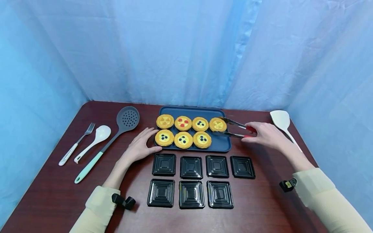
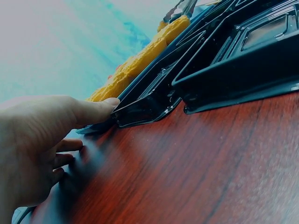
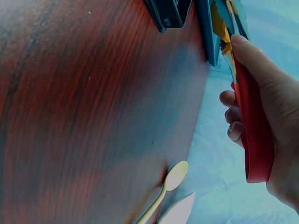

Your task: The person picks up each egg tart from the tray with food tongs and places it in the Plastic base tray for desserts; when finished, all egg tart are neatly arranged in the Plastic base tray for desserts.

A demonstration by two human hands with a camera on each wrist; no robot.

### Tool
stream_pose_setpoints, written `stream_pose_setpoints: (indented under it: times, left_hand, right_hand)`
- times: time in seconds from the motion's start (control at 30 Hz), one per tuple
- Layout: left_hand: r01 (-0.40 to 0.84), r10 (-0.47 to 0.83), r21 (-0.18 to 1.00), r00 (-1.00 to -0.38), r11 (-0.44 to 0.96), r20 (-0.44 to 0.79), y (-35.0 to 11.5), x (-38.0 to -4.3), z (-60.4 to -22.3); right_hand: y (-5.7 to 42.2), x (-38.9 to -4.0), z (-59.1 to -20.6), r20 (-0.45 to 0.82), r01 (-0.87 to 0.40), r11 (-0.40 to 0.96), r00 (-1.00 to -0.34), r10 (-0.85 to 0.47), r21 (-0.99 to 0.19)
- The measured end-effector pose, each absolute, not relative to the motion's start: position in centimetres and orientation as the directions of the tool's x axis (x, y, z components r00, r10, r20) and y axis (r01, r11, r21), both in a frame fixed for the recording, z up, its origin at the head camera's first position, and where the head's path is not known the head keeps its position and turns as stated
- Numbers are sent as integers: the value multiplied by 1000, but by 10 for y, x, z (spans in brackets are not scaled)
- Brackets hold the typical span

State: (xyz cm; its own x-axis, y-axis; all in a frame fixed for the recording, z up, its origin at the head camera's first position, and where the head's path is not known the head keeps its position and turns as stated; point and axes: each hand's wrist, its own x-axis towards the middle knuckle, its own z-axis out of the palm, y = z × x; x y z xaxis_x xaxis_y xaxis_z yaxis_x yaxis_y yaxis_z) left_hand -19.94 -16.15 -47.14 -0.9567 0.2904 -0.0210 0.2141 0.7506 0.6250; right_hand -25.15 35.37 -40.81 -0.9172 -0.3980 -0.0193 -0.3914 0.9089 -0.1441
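My right hand (image 1: 266, 133) grips tongs with red handles (image 3: 256, 135). The two metal tips of the tongs (image 1: 236, 123) lie on either side of a round yellow tart (image 1: 218, 125) at the right end of the back row. Several tarts stand in two rows on a dark blue tray (image 1: 221, 146); one front tart (image 1: 164, 138) has blueberry-like dots, one back tart (image 1: 183, 123) red pieces. My left hand (image 1: 141, 144) rests at the tray's near left corner, thumb in front and fingers spread along the left side. Whether the tips touch the tart is hard to tell.
Several small black square trays (image 1: 191, 167) lie in two rows in front. On the left are a fork (image 1: 76, 144), a white ladle-like spoon (image 1: 100, 134) and a skimmer (image 1: 128, 118). A white spatula (image 1: 280, 119) and a yellow spoon (image 3: 176, 175) lie on the right.
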Motion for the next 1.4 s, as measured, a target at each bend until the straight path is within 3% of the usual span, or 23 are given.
stream_pose_setpoints:
  times: [0.9, 1.4]
  left_hand:
    - [217, 301, 626, -953, 749, -29, -157, -198, -474]
    - [209, 297, 637, -954, 743, -34, -161, -199, -470]
  right_hand:
    - [358, -244, -403, 5, -407, 905, -912, -409, -122]
    - [329, -224, -345, 51, -486, 866, -874, -484, -117]
